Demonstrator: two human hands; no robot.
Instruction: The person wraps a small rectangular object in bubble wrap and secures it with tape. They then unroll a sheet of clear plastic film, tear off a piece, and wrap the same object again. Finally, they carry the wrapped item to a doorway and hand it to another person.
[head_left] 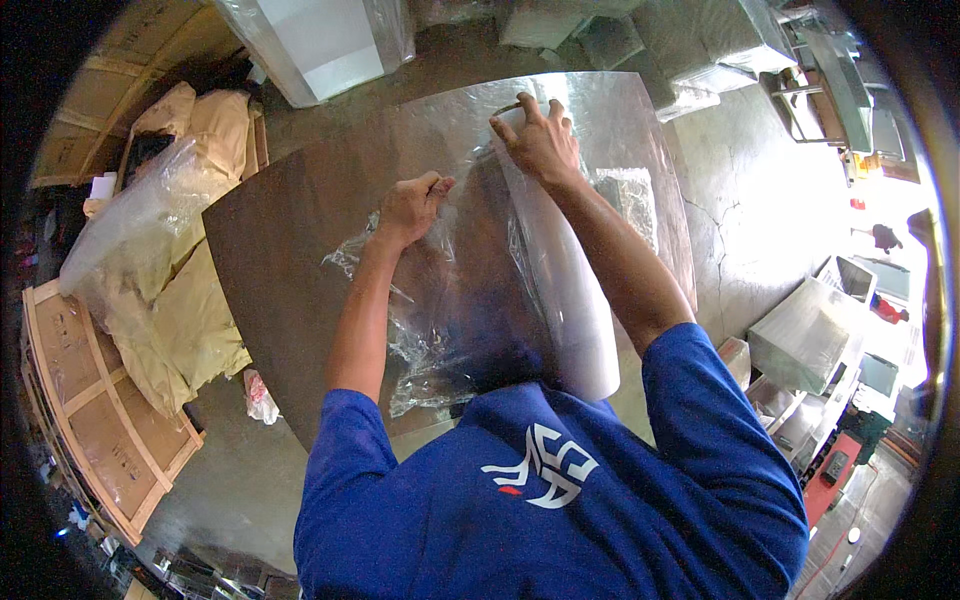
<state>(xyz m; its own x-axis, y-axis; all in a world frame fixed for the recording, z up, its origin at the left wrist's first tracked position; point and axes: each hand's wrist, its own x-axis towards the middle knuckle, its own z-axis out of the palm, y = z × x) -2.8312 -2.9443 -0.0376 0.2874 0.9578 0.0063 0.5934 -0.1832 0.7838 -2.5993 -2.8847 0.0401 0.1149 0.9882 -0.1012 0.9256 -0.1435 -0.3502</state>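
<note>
A thick roll of clear plastic film [567, 290] lies lengthwise over a large dark brown board [290, 210], its near end close to my chest. My right hand [543, 145] grips the roll's far end, thumb and fingers spread around it; a thin dark curved edge shows by the fingertips. To the left, my left hand [408, 212] is closed, pinching the loose plastic film [425, 330]. Crumpled, shiny film trails below that hand and across the board towards the roll. Just what lies between the left fingertips is partly hidden.
Wooden crate panels [120, 410] and brown paper with clear wrap [190, 290] stand at the left. A white wrapped box [325, 50] is at the far side. Wrapped boxes [810, 335] line the right. A small crumpled bag [260, 397] lies on the concrete floor [225, 480].
</note>
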